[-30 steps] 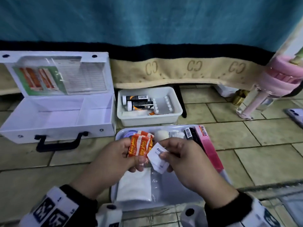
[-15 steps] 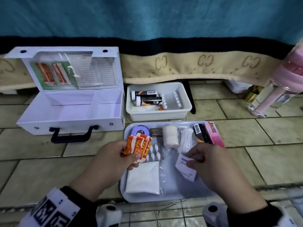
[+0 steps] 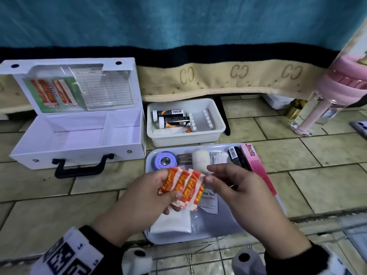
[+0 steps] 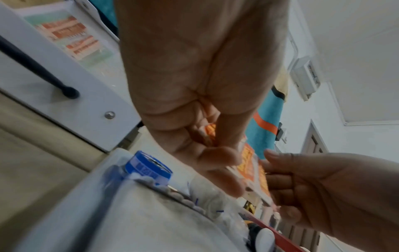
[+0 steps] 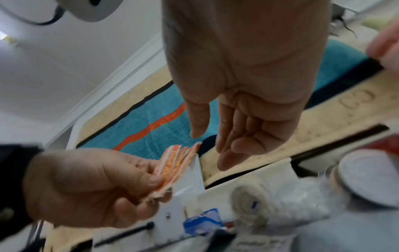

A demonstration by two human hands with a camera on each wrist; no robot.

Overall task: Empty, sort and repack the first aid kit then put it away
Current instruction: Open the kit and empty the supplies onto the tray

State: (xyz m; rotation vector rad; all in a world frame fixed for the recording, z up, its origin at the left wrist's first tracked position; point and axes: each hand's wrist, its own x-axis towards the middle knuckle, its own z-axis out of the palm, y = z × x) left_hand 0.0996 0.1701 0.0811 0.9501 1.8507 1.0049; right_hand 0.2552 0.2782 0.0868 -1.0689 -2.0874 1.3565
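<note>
Several orange plaster packets sat fanned in the gripping left hand above the tray, right hand loose and empty beside them, likely sorting.

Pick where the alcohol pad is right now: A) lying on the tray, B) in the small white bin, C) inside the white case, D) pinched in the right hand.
A: the alcohol pad lies flat on the tray, partly under the orange plaster packets the left hand holds; the right hand holds nothing, fingers straight.
</note>
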